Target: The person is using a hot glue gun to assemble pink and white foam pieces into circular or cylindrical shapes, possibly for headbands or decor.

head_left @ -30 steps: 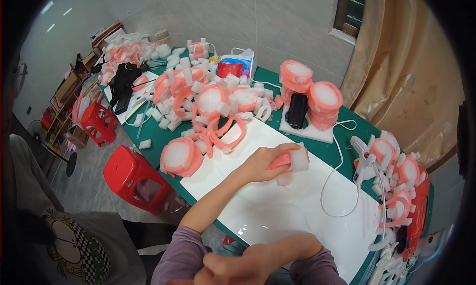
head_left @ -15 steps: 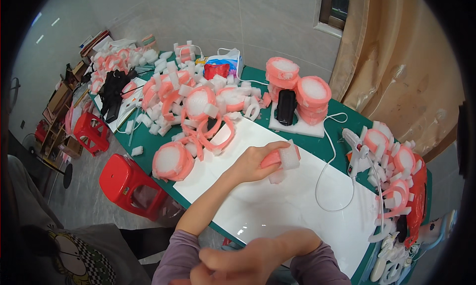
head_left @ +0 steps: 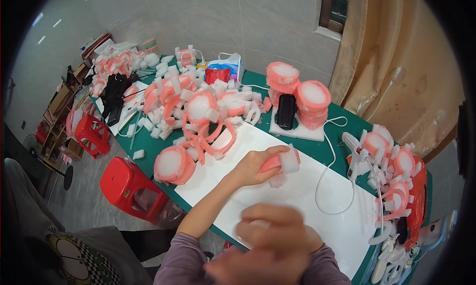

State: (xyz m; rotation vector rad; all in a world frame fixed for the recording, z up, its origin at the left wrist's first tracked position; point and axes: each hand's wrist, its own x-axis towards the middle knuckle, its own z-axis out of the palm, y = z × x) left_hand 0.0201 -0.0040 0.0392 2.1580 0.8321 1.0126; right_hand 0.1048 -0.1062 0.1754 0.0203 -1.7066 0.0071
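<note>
My left hand point(head_left: 255, 167) is closed round a piece of pink and white foam point(head_left: 289, 161), held over the white board point(head_left: 317, 200). The foam's white end sticks out beyond my fingers, and part of its pink side is hidden by my hand. Close to the camera, my right hand point(head_left: 272, 238) is raised over the board's near edge, apart from the foam. Motion smears its fingers, and whatever they may hold does not show. Round foam pieces with pink rims, such as this one point(head_left: 174, 164), lie left of the board, beside pink foam rings point(head_left: 218, 139).
Stacked pink and white foam rounds point(head_left: 313, 101) and a black case point(head_left: 286, 111) stand at the back. A white glue gun point(head_left: 354, 153) lies right, its cable looping onto the board. Red stools point(head_left: 131, 188) stand left of the green table point(head_left: 148, 151). A person point(head_left: 74, 250) is at lower left.
My right hand has risen and moved right and forward from the lower edge, still blurred. The left hand keeps its hold on the foam at nearly the same spot.
</note>
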